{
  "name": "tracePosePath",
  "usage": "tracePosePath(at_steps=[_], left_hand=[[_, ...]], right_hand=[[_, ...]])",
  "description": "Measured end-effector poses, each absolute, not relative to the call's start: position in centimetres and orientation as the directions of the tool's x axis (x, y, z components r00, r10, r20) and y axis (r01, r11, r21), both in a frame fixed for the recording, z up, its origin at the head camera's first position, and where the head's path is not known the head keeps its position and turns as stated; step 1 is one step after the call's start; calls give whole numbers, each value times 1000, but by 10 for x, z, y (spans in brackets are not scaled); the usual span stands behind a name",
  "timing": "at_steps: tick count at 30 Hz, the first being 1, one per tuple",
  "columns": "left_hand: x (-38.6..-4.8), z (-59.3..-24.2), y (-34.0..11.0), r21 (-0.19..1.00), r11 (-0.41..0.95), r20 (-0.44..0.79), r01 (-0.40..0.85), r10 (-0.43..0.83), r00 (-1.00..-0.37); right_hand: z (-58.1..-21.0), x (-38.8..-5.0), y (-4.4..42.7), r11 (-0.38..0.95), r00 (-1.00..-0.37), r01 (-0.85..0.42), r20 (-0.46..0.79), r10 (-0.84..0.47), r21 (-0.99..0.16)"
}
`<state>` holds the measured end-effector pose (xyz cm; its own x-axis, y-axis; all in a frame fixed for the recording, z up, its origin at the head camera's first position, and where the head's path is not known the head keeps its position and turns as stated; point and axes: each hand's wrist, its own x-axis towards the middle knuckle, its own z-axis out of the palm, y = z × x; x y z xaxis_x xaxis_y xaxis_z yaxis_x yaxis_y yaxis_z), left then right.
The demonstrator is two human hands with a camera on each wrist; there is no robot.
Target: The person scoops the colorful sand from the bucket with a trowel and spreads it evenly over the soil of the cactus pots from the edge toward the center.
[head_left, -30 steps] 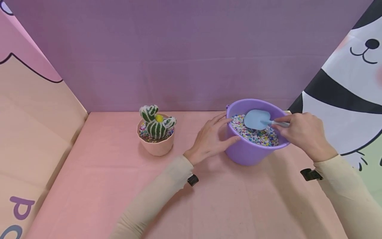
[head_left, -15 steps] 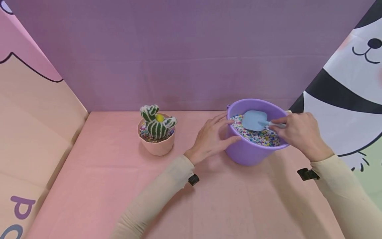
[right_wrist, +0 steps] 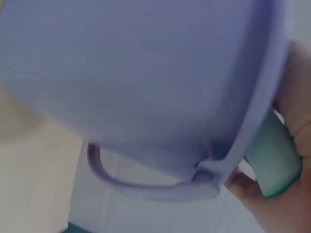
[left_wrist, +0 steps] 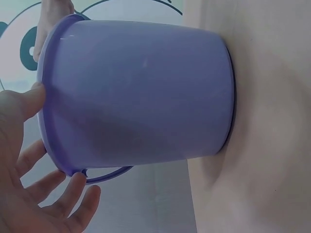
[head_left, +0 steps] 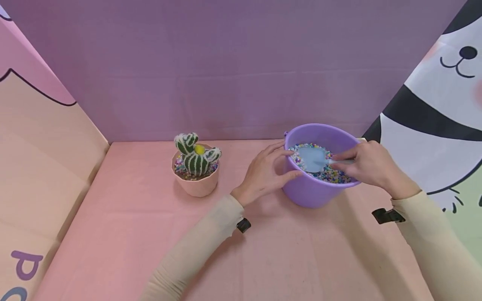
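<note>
A purple bucket (head_left: 312, 194) holds small multicoloured beads (head_left: 335, 176). My left hand (head_left: 262, 173) rests on the bucket's left rim, its fingers spread; in the left wrist view the thumb and fingertips of that hand (left_wrist: 29, 165) touch the purple rim (left_wrist: 44, 109). My right hand (head_left: 373, 167) pinches the handle of a light blue scoop (head_left: 313, 159), whose blade lies among the beads inside the bucket. In the right wrist view the handle end (right_wrist: 274, 155) shows between the fingers and thumb of my right hand (right_wrist: 296, 194), beyond the rim; the blade is hidden there.
Left of the bucket stands a pink pot (head_left: 197, 187) with a green and white cactus (head_left: 196, 164) bearing a yellow ball, over coloured beads. Behind the pink tabletop (head_left: 132, 234) rises a purple backdrop (head_left: 233, 75); printed panels stand on both sides.
My right hand has moved left and slightly down with the scoop, and the blade has sunk lower into the beads. My left hand keeps its place on the rim.
</note>
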<state>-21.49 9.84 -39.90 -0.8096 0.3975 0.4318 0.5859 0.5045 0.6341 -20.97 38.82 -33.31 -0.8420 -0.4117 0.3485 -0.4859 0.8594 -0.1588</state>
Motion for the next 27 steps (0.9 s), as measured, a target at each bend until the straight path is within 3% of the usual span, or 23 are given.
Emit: tracePosePath(at_steps=[9, 16, 27], left_hand=[[-215, -398, 98, 668, 494, 403, 556, 388, -829], [-215, -398, 101, 654, 494, 412, 573, 403, -817], [-215, -398, 99, 643, 530, 395, 553, 388, -833]], right_hand=[[-336, -206, 385, 860, -915, -384, 263, -306, -336], [-331, -200, 396, 865, -977, -208, 134, -164, -457], [-321, -185, 416, 818, -996, -86, 63, -60, -569]])
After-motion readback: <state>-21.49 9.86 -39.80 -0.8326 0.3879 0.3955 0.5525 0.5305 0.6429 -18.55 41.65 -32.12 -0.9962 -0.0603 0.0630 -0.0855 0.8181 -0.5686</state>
